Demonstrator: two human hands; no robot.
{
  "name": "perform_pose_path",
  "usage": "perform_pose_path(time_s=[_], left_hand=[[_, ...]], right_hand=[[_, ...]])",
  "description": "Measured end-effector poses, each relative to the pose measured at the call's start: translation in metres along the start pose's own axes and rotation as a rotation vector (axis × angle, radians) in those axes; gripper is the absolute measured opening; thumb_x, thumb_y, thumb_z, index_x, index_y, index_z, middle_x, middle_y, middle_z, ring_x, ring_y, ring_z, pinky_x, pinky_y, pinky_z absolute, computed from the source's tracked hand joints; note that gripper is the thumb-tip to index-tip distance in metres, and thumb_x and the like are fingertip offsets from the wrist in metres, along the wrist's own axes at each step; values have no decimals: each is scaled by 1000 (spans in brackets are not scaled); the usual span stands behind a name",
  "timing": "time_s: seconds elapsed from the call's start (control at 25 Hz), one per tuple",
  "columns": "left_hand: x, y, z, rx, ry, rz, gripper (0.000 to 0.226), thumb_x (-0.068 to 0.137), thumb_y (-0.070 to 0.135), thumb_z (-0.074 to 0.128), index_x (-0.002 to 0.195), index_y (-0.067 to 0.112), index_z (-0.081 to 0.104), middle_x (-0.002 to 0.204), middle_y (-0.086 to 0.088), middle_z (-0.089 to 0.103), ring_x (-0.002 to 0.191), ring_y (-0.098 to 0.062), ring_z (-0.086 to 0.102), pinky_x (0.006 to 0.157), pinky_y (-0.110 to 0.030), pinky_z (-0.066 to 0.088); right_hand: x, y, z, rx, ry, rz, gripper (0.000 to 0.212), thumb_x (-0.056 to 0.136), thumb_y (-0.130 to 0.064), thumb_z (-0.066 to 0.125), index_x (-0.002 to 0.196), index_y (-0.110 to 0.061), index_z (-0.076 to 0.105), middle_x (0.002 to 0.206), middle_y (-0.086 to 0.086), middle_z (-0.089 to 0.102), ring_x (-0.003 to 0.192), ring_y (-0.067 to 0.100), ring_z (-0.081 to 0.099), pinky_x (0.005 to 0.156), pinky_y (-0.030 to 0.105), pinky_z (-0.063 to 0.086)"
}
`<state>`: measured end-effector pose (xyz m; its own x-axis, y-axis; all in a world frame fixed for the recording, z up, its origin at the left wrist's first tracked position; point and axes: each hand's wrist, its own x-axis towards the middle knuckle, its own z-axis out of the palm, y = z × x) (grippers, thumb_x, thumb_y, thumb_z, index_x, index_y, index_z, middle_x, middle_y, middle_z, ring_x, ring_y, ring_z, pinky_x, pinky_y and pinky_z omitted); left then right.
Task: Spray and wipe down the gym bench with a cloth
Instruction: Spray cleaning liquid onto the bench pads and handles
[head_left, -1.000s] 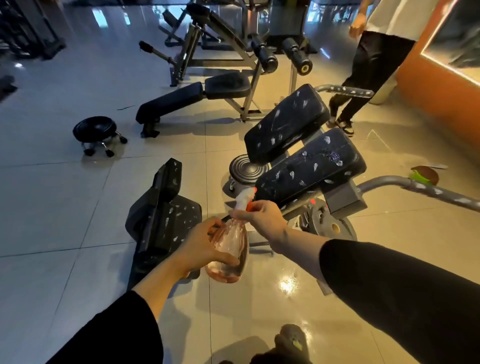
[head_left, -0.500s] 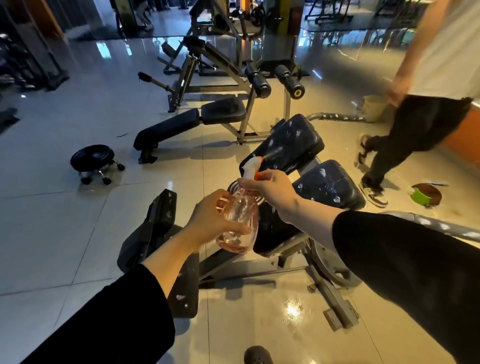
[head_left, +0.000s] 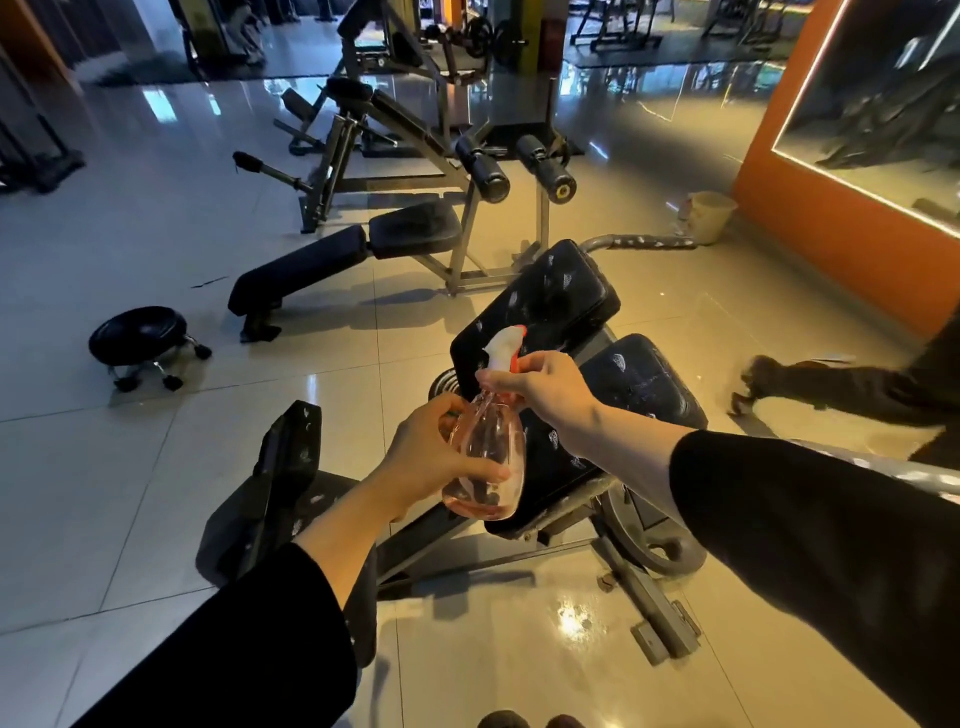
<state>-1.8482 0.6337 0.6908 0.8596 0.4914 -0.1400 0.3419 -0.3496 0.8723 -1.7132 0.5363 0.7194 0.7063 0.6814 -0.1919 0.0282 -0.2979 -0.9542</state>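
Note:
A clear pink spray bottle (head_left: 491, 457) with a white and orange nozzle is held in front of me. My left hand (head_left: 434, 457) grips its round body from the left. My right hand (head_left: 545, 389) grips the neck and trigger just under the nozzle. Behind the bottle stand the two black pads of the gym bench (head_left: 556, 296), flecked with white marks, on a grey metal frame. The bench's black foot plate (head_left: 283, 478) stands low on the left. No cloth shows.
A flat black bench (head_left: 301, 270) and an incline machine stand further back. A small wheeled stool (head_left: 140, 338) sits at left. A bucket (head_left: 709, 215) rests by the orange wall. A person's leg and shoe (head_left: 769, 384) cross at right. Grey handle bar (head_left: 639, 241) juts right.
My view has tilted up and moved closer to the bench. Both hands keep the bottle, now raised in front of the pads. The person at right has walked nearer, toward the right edge.

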Motion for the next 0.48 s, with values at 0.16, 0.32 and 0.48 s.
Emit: perform_pose_path(time_s=[0.16, 0.32, 0.48], left_hand=[[-6, -10, 1, -16, -41, -35, 73, 61, 29, 90, 119, 32, 45, 104, 21, 53, 95, -2, 55, 72, -11, 43], [-24, -24, 3, -73, 9, -90, 66, 60, 27, 90, 109, 34, 46, 102, 19, 55, 94, 0, 55, 70, -15, 43], [-41, -42, -10, -102, 52, -163, 64, 59, 23, 90, 108, 29, 50, 103, 13, 58, 97, -6, 56, 72, -21, 44]], right_hand=[[-5, 10, 0, 8, -40, 66, 33, 81, -31, 76, 94, -2, 68, 96, 13, 68, 87, 15, 64, 71, 23, 44], [-7, 12, 21, 5, -115, 79, 30, 81, -26, 76, 91, 1, 70, 88, 13, 70, 76, 13, 63, 67, 23, 45], [-7, 17, 48, -13, -183, 111, 32, 80, -30, 77, 92, -1, 71, 85, 10, 68, 75, 13, 64, 66, 23, 47]])
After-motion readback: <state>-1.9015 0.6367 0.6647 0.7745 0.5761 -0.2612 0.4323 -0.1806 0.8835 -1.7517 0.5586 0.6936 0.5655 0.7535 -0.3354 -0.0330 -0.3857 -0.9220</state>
